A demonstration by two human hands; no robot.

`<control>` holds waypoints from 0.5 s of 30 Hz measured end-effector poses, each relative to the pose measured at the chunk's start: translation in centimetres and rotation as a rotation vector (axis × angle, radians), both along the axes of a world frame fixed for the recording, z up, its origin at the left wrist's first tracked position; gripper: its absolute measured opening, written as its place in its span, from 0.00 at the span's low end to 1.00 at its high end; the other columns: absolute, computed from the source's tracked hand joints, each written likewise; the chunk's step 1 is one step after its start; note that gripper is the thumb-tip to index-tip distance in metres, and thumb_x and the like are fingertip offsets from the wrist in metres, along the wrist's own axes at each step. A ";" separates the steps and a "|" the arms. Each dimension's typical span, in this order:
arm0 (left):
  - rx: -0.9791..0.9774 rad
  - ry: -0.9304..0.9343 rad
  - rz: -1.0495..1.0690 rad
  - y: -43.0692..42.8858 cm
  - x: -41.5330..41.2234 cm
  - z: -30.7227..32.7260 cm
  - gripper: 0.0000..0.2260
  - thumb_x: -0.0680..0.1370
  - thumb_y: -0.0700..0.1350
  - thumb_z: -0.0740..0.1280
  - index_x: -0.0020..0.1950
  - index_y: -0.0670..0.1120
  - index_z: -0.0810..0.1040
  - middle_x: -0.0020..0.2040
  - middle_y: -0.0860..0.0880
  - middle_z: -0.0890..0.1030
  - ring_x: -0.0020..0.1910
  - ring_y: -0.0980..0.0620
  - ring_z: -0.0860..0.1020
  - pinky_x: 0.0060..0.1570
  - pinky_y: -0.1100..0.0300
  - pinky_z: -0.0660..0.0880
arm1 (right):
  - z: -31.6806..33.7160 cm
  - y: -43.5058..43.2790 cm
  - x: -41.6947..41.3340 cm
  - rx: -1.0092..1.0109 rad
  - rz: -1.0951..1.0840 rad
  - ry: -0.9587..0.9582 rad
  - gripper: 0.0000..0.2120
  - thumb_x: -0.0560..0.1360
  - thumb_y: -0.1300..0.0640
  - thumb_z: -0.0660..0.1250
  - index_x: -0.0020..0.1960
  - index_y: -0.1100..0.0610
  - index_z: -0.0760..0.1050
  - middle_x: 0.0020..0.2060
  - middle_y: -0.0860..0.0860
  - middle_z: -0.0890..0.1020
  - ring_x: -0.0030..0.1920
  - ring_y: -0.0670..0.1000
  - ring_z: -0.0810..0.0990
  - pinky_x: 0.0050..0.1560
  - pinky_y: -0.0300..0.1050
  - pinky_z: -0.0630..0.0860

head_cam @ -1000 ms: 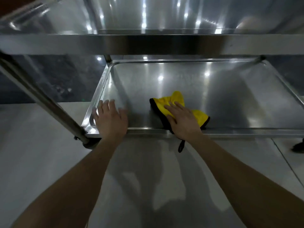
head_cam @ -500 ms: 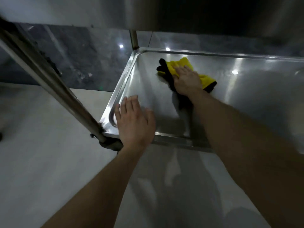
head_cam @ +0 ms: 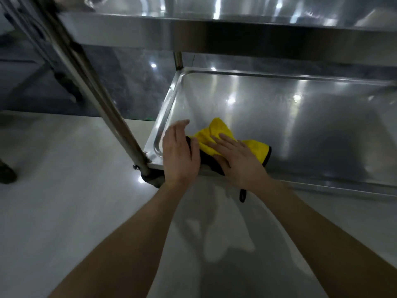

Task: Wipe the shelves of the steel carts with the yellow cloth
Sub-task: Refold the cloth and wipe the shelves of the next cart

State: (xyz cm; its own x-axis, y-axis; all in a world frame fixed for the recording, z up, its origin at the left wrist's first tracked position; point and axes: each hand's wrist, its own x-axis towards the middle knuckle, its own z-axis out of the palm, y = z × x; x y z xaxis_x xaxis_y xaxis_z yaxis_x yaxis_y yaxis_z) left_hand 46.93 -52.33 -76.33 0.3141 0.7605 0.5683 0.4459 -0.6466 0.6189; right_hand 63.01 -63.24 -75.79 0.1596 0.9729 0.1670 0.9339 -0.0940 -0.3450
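The yellow cloth (head_cam: 217,134) with a black edge lies crumpled at the near left corner of the steel cart's bottom shelf (head_cam: 290,117). My right hand (head_cam: 236,158) lies flat on the cloth with straight fingers, pressing it down. A black loop of the cloth hangs over the shelf's front rim below my wrist. My left hand (head_cam: 179,153) is just left of the cloth, over the shelf's near rim, fingers straight and together, its inner side touching the cloth's black edge.
The cart's upper shelf (head_cam: 236,33) overhangs the top of the view. A slanted steel post (head_cam: 96,97) runs down to the caster (head_cam: 150,179) at the near left corner. Pale floor lies in front, dark glossy floor behind.
My right hand has drawn the cloth back from the far left corner to the near left corner. My left hand has shifted right along the rim and now touches the cloth.
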 end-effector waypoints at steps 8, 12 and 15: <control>-0.211 -0.230 0.381 -1.7 -10.6 -0.8 0.17 0.78 0.55 0.72 0.58 0.55 0.67 0.54 0.52 0.73 0.49 0.53 0.75 0.50 0.47 0.78 | 0.1 2.3 -0.9 0.029 -0.055 0.030 0.21 0.88 0.52 0.59 0.81 0.47 0.69 0.80 0.47 0.69 0.83 0.50 0.61 0.80 0.58 0.60; -0.365 -0.393 0.365 2.9 -11.1 3.1 0.35 0.73 0.57 0.79 0.75 0.51 0.67 0.63 0.53 0.78 0.62 0.56 0.78 0.66 0.55 0.78 | -0.1 3.2 -1.3 0.023 -0.081 0.039 0.22 0.88 0.52 0.58 0.82 0.47 0.67 0.81 0.47 0.68 0.84 0.50 0.60 0.80 0.59 0.59; -0.461 -0.432 0.210 5.9 -9.8 6.0 0.26 0.74 0.60 0.80 0.64 0.50 0.77 0.49 0.52 0.86 0.48 0.57 0.85 0.54 0.58 0.83 | -0.3 4.1 -1.6 0.017 -0.094 0.034 0.22 0.88 0.52 0.58 0.82 0.47 0.67 0.81 0.47 0.67 0.84 0.51 0.59 0.81 0.60 0.58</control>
State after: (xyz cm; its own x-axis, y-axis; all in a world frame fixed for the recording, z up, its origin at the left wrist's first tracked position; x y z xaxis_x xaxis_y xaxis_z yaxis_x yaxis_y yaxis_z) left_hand 37.12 -46.42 -70.33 -0.0497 0.9760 0.2119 0.1835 -0.1996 0.9625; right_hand 61.45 -59.11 -76.10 0.2555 0.9505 0.1766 0.9090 -0.1740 -0.3787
